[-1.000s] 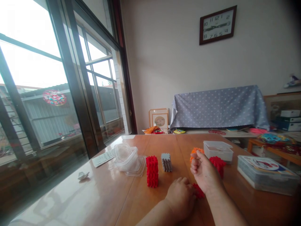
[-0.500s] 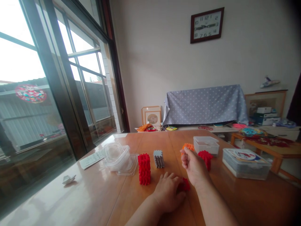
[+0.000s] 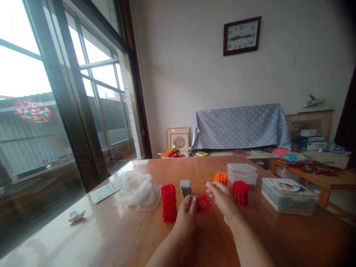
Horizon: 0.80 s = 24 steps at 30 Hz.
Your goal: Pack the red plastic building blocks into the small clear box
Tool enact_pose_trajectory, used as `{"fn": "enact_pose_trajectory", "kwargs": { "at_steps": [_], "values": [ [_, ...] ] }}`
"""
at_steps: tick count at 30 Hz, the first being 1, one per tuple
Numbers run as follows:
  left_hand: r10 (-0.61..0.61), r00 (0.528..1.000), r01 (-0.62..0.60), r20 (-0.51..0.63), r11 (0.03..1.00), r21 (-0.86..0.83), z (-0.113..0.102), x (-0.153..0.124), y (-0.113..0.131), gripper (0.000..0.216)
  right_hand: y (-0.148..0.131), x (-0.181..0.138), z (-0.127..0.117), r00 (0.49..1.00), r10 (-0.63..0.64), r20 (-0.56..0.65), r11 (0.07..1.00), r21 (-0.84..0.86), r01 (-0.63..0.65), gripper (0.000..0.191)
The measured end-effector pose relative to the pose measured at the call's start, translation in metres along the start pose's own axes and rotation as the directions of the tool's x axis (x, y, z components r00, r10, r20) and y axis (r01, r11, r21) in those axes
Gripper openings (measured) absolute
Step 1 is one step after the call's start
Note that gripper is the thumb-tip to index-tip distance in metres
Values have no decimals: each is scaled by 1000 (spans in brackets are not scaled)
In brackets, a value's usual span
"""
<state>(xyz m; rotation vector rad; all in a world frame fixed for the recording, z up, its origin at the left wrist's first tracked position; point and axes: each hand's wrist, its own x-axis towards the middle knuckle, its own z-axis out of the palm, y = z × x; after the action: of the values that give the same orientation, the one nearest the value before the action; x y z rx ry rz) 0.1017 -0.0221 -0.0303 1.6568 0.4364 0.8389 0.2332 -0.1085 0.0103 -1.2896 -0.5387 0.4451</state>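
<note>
My left hand (image 3: pixel 187 214) pinches a flat red toothed piece (image 3: pixel 204 204), shaped like a gear with square holes, and holds it up off the table. Facing it, my right hand (image 3: pixel 222 198) has its thumb and fingers pressed together; whatever lies in that pinch, if anything, is too small to make out. Left of my left hand stands a tall red stack of toothed pieces (image 3: pixel 169 204). A grey stack (image 3: pixel 185 188) rises behind it, its lower part hidden. Beyond my right hand are an orange stack (image 3: pixel 221 178) and a shorter red stack (image 3: pixel 240 193).
Clear plastic containers (image 3: pixel 136 188) and a paper sheet (image 3: pixel 105 191) lie on the left of the wooden table (image 3: pixel 111 237), with a small crumpled white item (image 3: pixel 76 216) nearer. On the right stand an open clear box (image 3: pixel 242 174) and a lidded box (image 3: pixel 289 196).
My left hand has risen from the tabletop, now holding the red gear piece. My right hand has come left and slightly nearer, away from the orange stack. The view has tilted up slightly.
</note>
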Motion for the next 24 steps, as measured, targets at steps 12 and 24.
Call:
{"fn": "enact_pose_trajectory", "kwargs": {
  "at_steps": [12,24],
  "values": [
    [253,967,-244,-26,952,183,-7,-11,19,48,-19,-18,5,977,62,203,998,14,-66,40],
    [486,874,-381,-15,704,599,-38,-23,70,49,-10,-12,3,974,134,185,975,149,-163,49]
  ]
}}
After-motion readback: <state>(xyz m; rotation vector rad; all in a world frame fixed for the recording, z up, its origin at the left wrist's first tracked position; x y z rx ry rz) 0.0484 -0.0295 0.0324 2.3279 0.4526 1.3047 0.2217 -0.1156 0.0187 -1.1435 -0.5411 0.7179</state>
